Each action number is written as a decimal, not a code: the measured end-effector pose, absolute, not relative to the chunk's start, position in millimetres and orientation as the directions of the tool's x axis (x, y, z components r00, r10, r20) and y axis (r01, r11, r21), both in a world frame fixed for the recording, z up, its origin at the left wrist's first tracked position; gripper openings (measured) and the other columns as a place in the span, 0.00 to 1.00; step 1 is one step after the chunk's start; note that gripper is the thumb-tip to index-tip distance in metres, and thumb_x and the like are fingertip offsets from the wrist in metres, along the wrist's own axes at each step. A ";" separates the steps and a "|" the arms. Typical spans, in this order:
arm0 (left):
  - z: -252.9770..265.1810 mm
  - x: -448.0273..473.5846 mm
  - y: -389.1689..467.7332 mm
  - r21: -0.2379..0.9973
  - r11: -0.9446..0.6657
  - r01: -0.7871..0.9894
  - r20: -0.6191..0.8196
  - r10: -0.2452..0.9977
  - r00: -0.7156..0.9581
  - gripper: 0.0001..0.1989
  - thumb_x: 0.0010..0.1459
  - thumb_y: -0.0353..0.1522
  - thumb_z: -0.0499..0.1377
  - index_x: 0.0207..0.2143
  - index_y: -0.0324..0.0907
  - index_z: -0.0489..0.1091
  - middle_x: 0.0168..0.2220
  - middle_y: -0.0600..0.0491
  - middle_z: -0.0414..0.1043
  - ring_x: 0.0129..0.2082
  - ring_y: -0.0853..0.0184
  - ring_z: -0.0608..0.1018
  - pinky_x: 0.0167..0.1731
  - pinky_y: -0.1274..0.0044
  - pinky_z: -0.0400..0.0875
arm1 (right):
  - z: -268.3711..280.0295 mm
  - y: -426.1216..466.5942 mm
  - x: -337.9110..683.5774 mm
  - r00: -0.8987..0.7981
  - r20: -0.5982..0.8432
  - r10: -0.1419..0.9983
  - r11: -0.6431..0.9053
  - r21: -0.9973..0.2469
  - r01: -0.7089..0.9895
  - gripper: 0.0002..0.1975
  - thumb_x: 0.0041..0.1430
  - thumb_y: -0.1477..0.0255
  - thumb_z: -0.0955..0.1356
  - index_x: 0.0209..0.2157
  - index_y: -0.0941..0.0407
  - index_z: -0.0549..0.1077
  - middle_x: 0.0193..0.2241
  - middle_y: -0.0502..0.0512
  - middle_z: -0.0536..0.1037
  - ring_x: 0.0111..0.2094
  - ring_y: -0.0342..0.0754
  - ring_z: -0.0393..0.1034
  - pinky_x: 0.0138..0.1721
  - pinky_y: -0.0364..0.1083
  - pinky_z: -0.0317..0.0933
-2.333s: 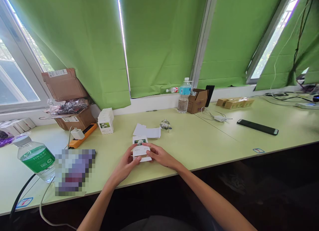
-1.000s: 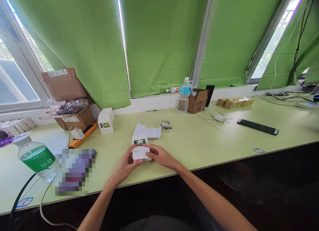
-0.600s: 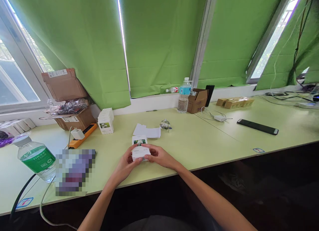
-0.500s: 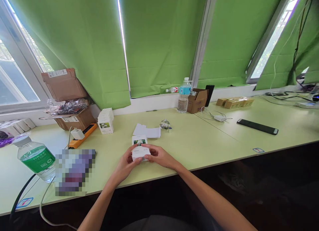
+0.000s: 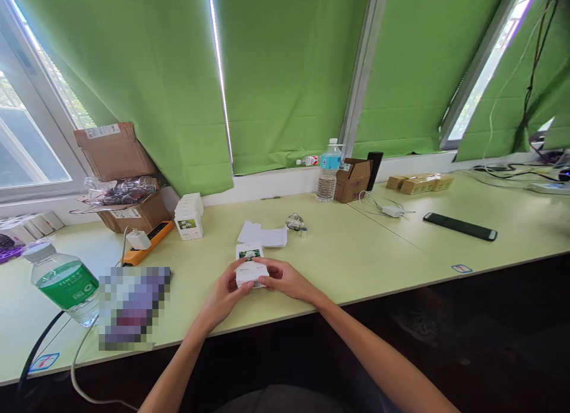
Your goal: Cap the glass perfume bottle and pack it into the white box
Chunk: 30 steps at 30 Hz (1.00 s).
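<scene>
A small white box [image 5: 252, 273] with a green and white flower picture lies near the table's front edge, between my two hands. My left hand [image 5: 227, 288] grips its left side, thumb along the near edge. From the right, my right hand [image 5: 285, 278] holds the same box, its fingers on the top and its thumb at the near corner. Just beyond the box rests a folded white paper sheet [image 5: 271, 237]. To the right of the paper stand a round clear glass bottle [image 5: 294, 222] and a small cap [image 5: 303, 232].
Stacked white boxes [image 5: 189, 217] stand at the back left, beside an orange power strip [image 5: 149, 244] and an open carton [image 5: 133, 208]. A green-labelled water bottle [image 5: 66, 285] is at left. Further right are a blue-labelled bottle [image 5: 327, 181], a charger [image 5: 392, 211] and a black phone [image 5: 460, 226].
</scene>
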<state>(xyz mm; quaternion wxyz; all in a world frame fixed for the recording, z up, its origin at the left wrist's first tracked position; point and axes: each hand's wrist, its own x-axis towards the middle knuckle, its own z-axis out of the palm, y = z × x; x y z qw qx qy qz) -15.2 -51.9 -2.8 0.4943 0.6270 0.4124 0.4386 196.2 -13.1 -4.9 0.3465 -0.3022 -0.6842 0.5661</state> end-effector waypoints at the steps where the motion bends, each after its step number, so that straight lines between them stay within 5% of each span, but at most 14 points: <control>1: -3.3 -15.1 -51.8 0.981 -0.177 0.080 0.149 0.950 0.273 0.33 0.56 0.41 0.61 0.61 0.45 0.56 0.50 0.46 0.72 0.48 0.57 0.75 0.46 0.68 0.71 | -4.3 -13.2 196.2 -0.576 0.130 0.807 0.176 -0.984 0.024 0.34 0.53 0.57 0.71 0.59 0.52 0.64 0.41 0.55 0.76 0.38 0.49 0.69 0.38 0.48 0.65; 30: -5.8 -15.5 -50.1 0.972 -0.211 0.100 0.177 0.944 0.277 0.27 0.61 0.43 0.54 0.61 0.47 0.56 0.49 0.48 0.71 0.45 0.60 0.75 0.43 0.67 0.74 | -1.2 -15.1 196.3 -0.583 0.151 0.798 0.212 -0.977 0.038 0.30 0.58 0.55 0.67 0.59 0.52 0.63 0.36 0.54 0.72 0.37 0.48 0.67 0.38 0.48 0.66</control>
